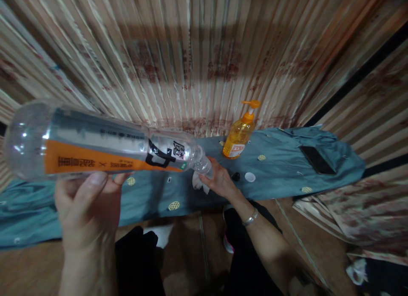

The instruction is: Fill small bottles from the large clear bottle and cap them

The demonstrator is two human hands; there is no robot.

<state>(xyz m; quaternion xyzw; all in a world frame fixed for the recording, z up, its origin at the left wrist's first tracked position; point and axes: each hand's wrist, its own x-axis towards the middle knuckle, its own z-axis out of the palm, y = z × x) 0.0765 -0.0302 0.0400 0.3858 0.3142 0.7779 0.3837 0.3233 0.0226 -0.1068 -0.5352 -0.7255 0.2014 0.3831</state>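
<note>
My left hand (87,202) grips a large clear plastic bottle (102,145) with a silver and orange label, thumb at its near side. The bottle lies tipped almost level, its neck pointing right and slightly down. My right hand (221,180) is closed around a small clear container (203,165) at that neck. The two mouths appear to meet; whether one sits inside the other I cannot tell. Just below the container is a crumpled white tissue (197,181); whether the right hand touches it is unclear. A small black cap (236,176) and a white round lid (250,177) lie beside that hand.
An orange pump bottle (238,136) with yellow liquid stands upright behind the right hand. A dark phone (317,160) lies at the right on the teal cloth (274,156). Pleated curtains (204,54) hang behind the narrow surface, and my legs are below its front edge.
</note>
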